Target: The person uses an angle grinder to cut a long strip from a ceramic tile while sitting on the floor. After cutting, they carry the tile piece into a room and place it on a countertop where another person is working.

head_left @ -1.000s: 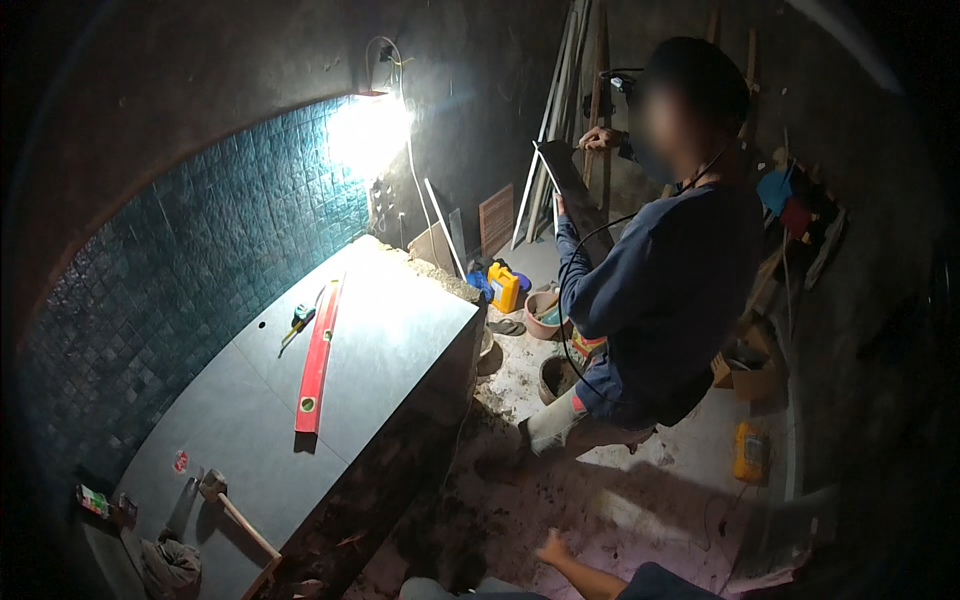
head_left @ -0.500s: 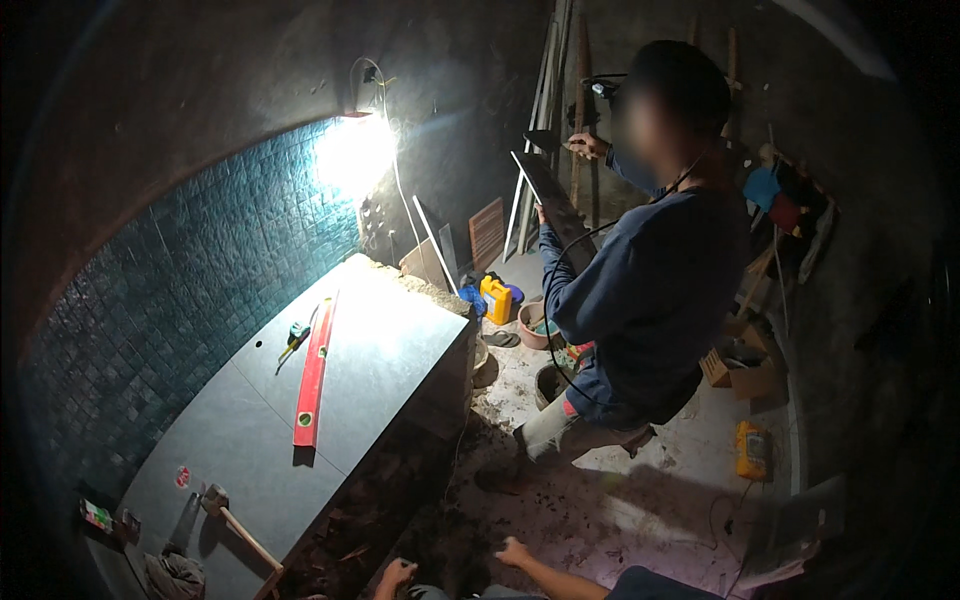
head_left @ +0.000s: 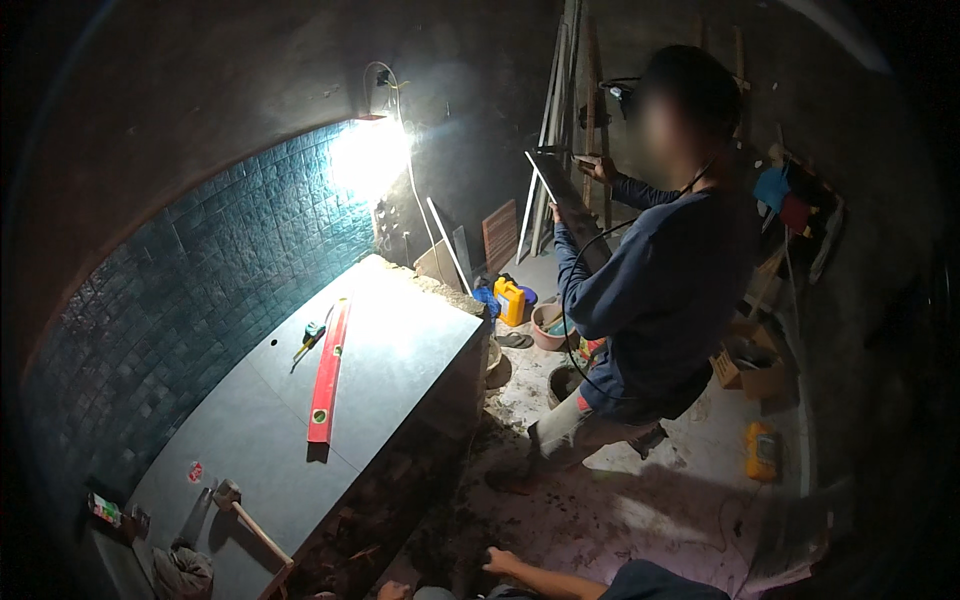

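Note:
My right hand [head_left: 497, 562] is low in the middle, its fingers curled in with nothing visible in them. At the bottom edge my left hand [head_left: 395, 590] shows only in part, rounded and closed, and seems empty. Both are apart from the grey slab [head_left: 400, 385] to the left. On that slab lie a red spirit level [head_left: 328, 375], a tape measure [head_left: 313, 332] and a hammer with a wooden handle [head_left: 255, 527]. Across from me a person [head_left: 650, 270] stands with a dark flat tile [head_left: 575, 207] in one hand and a trowel [head_left: 553, 152] in the other.
Dark tiles [head_left: 215, 260] cover the wall behind the slab, under a bright lamp [head_left: 370, 158]. On the dirty floor stand yellow jugs [head_left: 510, 301] [head_left: 761, 452], a pink bucket [head_left: 546, 327], a dark bucket [head_left: 565, 382] and a cardboard box [head_left: 757, 375]. Long strips [head_left: 548, 130] lean at the back.
The whole view has shifted slightly, so things sit a little further right. My hands are lower in the picture, the left more cut off. The person's trowel is now closer to the tile's upper end.

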A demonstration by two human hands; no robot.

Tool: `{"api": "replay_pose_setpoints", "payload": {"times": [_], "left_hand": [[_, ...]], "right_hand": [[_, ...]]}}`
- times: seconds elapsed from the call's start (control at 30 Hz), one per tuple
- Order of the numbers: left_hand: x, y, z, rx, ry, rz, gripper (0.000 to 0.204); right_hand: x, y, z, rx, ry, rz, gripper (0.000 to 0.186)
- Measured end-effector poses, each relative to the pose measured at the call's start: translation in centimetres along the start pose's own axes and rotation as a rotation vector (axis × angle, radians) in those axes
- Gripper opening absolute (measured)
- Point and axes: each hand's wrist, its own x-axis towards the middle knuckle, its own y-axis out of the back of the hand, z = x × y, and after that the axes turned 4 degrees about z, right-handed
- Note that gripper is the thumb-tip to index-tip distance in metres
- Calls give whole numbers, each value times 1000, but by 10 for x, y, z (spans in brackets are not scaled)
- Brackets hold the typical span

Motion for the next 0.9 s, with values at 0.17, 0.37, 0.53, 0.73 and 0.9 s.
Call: {"api": "replay_pose_setpoints", "payload": {"times": [0.17, 0.37, 0.53, 0.73, 0.9], "left_hand": [[-23, 2, -32, -6, 186, -26, 45], [-43, 3, -22, -7, 135, -22, 45], [-30, -2, -2, 81, -14, -17, 46], [-6, -22, 66, 129, -435, 72, 39], [-33, -30, 103, 119, -493, 28, 41]], "right_hand": [[-10, -11, 114, 16, -187, 99, 73], [-15, 2, 163, 108, -381, 219, 61], [-13, 8, 125, 152, -283, 320, 63], [4, 1, 44, 164, -125, 218, 61], [-18, -13, 0, 62, -74, 149, 58]]}}
